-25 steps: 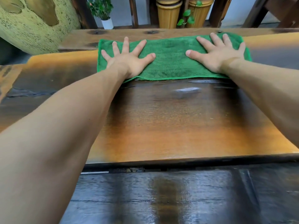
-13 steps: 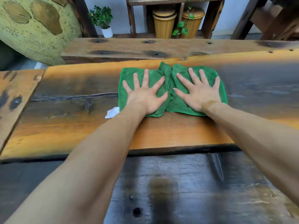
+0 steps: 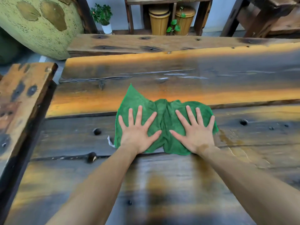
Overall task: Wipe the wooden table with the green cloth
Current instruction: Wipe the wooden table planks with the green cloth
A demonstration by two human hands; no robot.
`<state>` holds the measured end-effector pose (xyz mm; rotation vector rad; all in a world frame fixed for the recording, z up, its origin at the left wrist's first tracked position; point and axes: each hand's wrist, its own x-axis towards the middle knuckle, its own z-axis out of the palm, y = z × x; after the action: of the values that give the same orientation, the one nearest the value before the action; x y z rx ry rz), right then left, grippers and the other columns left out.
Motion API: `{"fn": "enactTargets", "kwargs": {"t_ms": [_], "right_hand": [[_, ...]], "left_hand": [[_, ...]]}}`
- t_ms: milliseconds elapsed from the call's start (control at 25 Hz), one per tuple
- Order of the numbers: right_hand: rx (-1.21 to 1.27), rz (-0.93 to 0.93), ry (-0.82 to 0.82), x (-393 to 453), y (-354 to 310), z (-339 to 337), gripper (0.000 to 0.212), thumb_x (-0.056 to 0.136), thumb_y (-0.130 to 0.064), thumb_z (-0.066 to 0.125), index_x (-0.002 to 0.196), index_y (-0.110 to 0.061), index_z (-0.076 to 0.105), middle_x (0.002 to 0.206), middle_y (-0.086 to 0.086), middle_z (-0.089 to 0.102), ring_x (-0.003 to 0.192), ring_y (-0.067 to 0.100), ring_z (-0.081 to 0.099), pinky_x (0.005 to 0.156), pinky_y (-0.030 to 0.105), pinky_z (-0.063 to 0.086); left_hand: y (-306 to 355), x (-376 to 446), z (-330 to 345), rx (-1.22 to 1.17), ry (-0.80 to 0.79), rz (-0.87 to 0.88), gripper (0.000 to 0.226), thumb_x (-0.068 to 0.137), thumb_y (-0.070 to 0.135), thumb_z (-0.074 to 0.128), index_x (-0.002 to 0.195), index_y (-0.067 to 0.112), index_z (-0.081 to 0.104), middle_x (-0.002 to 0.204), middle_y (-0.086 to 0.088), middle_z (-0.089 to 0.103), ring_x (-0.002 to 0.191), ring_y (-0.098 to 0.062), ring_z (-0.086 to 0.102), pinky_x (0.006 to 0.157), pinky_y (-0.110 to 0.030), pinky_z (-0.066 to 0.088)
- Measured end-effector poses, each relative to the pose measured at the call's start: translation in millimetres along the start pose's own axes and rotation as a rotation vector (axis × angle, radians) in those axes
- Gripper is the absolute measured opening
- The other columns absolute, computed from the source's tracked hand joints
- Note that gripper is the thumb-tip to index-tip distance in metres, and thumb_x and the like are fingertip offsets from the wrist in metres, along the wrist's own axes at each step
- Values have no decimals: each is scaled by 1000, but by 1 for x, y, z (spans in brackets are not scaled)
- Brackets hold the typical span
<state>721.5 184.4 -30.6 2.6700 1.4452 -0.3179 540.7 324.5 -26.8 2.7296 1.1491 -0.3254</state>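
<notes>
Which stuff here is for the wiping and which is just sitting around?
For the job:
green cloth
wooden table
left hand
right hand

Just there:
potted plant
two yellow bins
big green speckled thing

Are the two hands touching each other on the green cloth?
Apart. The head view shows a bunched ridge of green cloth between the left hand and right hand, thumbs not meeting.

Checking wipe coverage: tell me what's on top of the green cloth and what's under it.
On the green cloth, the left hand and right hand press flat, fingers spread. Under it lies the wooden table; the covered wood cannot be seen.
</notes>
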Motion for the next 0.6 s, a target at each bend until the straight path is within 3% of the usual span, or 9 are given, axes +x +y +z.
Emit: {"fn": "enactTargets", "kwargs": {"t_ms": [280,600], "right_hand": [[33,51,-63,-124,22,23,89,76,-96,5,150,-54,-23,164,-9,-28,152,26,-24,111,77,-5],[29,48,-107,-231,25,42,92,71,-96,1,149,-54,-24,165,-8,-27,152,27,-24,111,77,-4]], "left_hand": [[9,-134,37,-56,-33,-131,82,75,91,1,146,60,-24,161,-1,-37,149,-39,-28,112,-74,-9],[36,-248,69,-71,-23,-209,85,73,93,-3,149,58,-20,163,-1,-34,150,-39,-27,113,-73,-8]]}}
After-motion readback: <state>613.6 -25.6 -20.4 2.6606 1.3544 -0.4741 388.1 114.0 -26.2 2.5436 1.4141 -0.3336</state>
